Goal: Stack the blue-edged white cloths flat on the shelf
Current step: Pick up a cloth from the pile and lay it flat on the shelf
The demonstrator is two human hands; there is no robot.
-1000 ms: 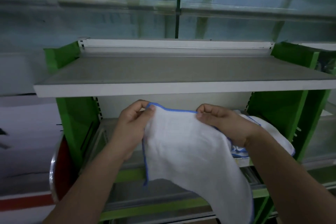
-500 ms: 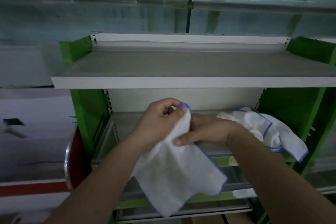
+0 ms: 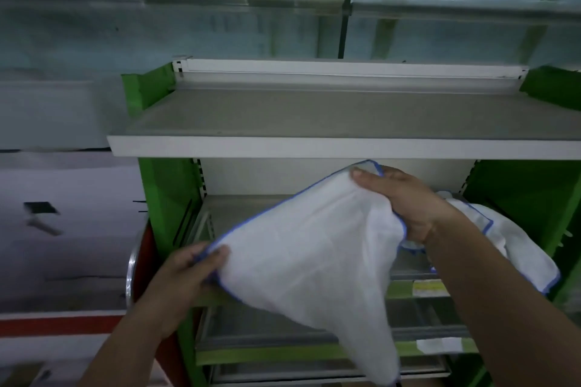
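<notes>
I hold a white cloth with a blue edge (image 3: 314,254) stretched in the air in front of the shelving. My left hand (image 3: 185,276) pinches its lower left corner. My right hand (image 3: 405,198) grips its upper right corner, just under the front lip of the grey top shelf (image 3: 314,113). The cloth's free end hangs down to the lower right. More blue-edged white cloths (image 3: 518,248) lie crumpled on the right of the middle shelf (image 3: 251,210), partly hidden behind my right forearm.
Green side panels (image 3: 166,198) frame the shelving on both sides. Lower shelves with green price strips (image 3: 267,355) sit below. A glass wall (image 3: 220,25) stands behind the unit. A red and chrome object (image 3: 138,264) is at the left.
My hands were together at the cloth's top edge half a second ago. They have since drawn apart, left hand down-left and right hand up-right, spreading the cloth out.
</notes>
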